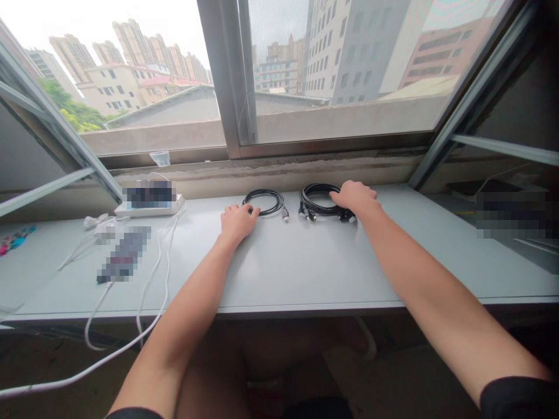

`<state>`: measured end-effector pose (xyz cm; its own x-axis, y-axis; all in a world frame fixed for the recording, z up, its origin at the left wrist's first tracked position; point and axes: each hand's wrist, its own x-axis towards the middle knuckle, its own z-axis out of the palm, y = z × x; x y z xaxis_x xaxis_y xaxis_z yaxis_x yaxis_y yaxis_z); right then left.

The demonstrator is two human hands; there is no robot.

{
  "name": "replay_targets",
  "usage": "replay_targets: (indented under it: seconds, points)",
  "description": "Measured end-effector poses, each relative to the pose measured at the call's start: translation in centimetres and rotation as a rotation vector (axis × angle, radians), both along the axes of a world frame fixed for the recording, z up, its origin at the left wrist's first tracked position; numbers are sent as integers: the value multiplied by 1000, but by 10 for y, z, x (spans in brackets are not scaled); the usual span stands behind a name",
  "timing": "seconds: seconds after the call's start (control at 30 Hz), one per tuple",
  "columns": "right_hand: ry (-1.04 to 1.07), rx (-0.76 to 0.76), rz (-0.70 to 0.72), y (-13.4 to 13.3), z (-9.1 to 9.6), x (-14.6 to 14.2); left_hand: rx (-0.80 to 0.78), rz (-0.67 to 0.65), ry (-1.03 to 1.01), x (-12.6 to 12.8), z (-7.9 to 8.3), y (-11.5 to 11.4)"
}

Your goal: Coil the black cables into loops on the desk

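Note:
A thin black cable [274, 193] lies in a round coil on the white tabletop, its grey plug [286, 216] at the coil's right side. My left hand [238, 222] is at this coil's left edge, palm down, with bent fingers on the cable. To the right lies a thicker coil of black cables [315, 208], with several plugs along its near side. My right hand [357, 199] grips its right edge, the thumb over the cable; the other fingertips are partly hidden. The two coils lie apart.
At the left stand a white power strip [151, 210] with a blurred device on it, white chargers [96, 221], and a blurred phone-like device [124, 254]. White cords [168, 256] run over the table's front edge. A window [236, 116] and metal frames [471, 87] border the table.

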<state>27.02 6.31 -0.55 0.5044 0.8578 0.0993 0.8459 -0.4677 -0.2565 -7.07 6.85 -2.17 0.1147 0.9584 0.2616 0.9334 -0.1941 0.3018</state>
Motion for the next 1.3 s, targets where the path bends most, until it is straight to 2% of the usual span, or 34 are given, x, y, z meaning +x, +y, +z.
replay_targets:
  seconds: [0.1,0.23,0.3,0.37,0.43,0.53,0.6,0.67,0.9,1.1,1.3]
  points:
    - [-13,219,47,-15,3,-4,-11,78,31,-2,2,5]
    - [27,566,193,-35,15,-25,-110,149,-66,-14,8,10]
    - [166,612,291,-42,18,-44,-140,143,-171,-20,10,11]
    - [392,555,397,-47,16,-66,-127,112,-298,-23,10,10]
    - [679,389,494,-51,10,-88,-111,83,-425,-21,9,8]
    - [1038,133,526,-57,0,-112,-111,60,-600,-11,3,6]
    - [1199,66,532,-58,-4,-120,-83,40,-729,-2,-1,6]
    - [1313,73,532,-59,-7,-121,-66,-1,-874,7,-3,4]
    - [1533,66,589,-56,-13,-119,-158,-207,-1275,23,6,-6]
    - [1626,172,346,-55,-16,-122,-251,-394,-1254,22,15,-19]
    - [1700,175,348,-53,-16,-127,-163,-472,-1305,30,20,-26]
